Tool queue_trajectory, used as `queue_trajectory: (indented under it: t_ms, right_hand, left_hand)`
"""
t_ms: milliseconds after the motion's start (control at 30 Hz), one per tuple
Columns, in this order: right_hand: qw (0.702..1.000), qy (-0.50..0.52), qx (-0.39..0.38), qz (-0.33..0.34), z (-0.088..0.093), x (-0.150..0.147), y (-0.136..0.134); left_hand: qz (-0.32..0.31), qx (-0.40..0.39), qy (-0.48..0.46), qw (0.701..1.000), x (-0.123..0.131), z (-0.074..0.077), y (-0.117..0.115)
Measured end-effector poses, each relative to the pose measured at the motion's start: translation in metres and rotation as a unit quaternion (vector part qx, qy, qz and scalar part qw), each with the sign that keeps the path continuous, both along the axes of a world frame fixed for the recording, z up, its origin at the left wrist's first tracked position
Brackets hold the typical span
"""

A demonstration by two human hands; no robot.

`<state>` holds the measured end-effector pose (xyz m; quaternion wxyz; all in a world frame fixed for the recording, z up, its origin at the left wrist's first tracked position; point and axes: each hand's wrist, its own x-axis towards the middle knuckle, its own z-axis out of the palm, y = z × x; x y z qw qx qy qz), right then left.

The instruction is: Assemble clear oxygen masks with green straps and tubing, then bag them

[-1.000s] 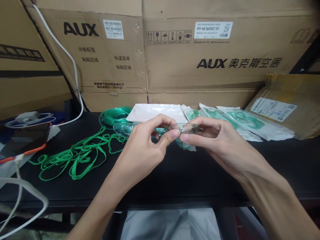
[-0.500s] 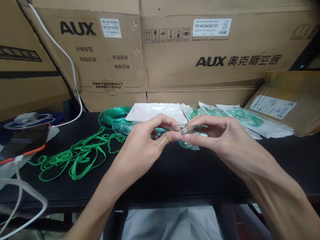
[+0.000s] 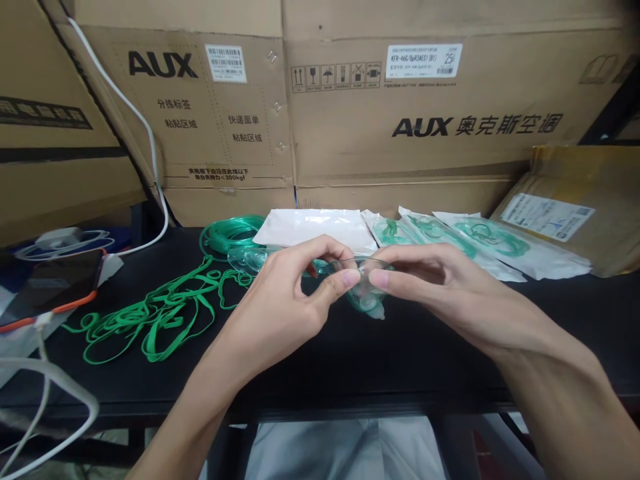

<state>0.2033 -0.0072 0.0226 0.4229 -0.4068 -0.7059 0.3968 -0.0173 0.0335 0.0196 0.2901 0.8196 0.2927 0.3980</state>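
Observation:
Between my two hands is a clear, green-tinted oxygen mask (image 3: 370, 303), held above the black table. My left hand (image 3: 305, 287) pinches its near side between thumb and fingers. Thumb and fingertips of my right hand (image 3: 425, 273) close on the mask just to the right, close to the left thumb. Fingers cover much of the mask's upper part. Behind my left hand lie more clear plastic masks (image 3: 250, 259), partly hidden. Green elastic straps (image 3: 160, 310) lie in a loose tangle to the left.
A coil of green tubing (image 3: 233, 235) and a white pouch (image 3: 313, 227) lie at the back of the table (image 3: 310, 373). Several clear-fronted packets (image 3: 493, 237) sit right of them, beside a brown parcel (image 3: 565, 207). A phone (image 3: 55, 283) and white cables are at left; cardboard boxes (image 3: 350, 150) stand behind.
The mask has tilted, so more of its green body shows below my fingers. My thumbs have moved slightly apart; both hands still grip it. The view has shifted a little.

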Motion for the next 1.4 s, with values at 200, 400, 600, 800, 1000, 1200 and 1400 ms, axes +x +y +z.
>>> queue_trajectory:
  t_ms: [200,400,600,800,1000,1200,1400]
  right_hand:
    - [0.984,0.169,-0.041,0.041,-0.002,-0.006,0.001]
    - [0.953,0.284,-0.067,0.081,-0.003,-0.012,0.001]
    - [0.938,0.327,-0.05,0.103,-0.005,-0.023,0.001]
    - [0.929,0.348,-0.066,0.105,-0.006,-0.026,0.001]
    - [0.921,0.369,-0.071,0.099,-0.008,-0.028,0.0]
    - [0.923,0.366,-0.055,0.101,-0.01,-0.027,0.004]
    - [0.931,0.347,-0.059,0.097,-0.012,-0.024,0.004]
  left_hand:
    - [-0.063,-0.06,-0.088,0.992,0.003,0.001,0.0]
    - [-0.16,-0.17,-0.198,0.952,0.009,-0.004,0.001]
    - [-0.184,-0.198,-0.243,0.932,0.009,-0.006,0.002]
    - [-0.178,-0.202,-0.25,0.93,0.008,-0.004,0.0]
    - [-0.173,-0.198,-0.252,0.931,0.007,-0.004,0.0]
    - [-0.157,-0.187,-0.23,0.942,0.005,-0.002,0.0]
    - [-0.166,-0.188,-0.219,0.943,0.002,-0.002,0.002]
